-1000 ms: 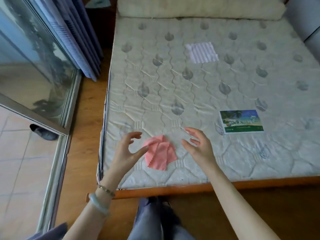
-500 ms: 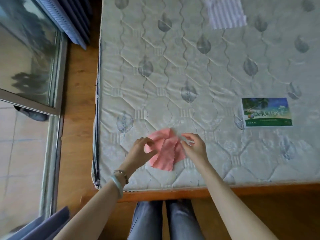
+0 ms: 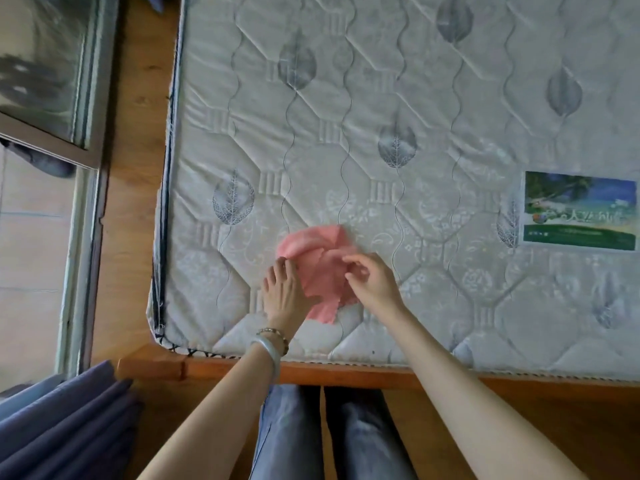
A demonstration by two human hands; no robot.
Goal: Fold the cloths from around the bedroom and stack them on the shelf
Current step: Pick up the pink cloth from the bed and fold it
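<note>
- The pink cloth [image 3: 322,271] is pinched at its left edge by the fingers [image 3: 283,264] of the left hand [image 3: 281,296], and at its right side by the right hand [image 3: 375,285].
- It lies crumpled between both hands, on the bed [image 3: 381,98] beneath them.
- It is judged light and limp; opposite corners are to be gripped.
</note>
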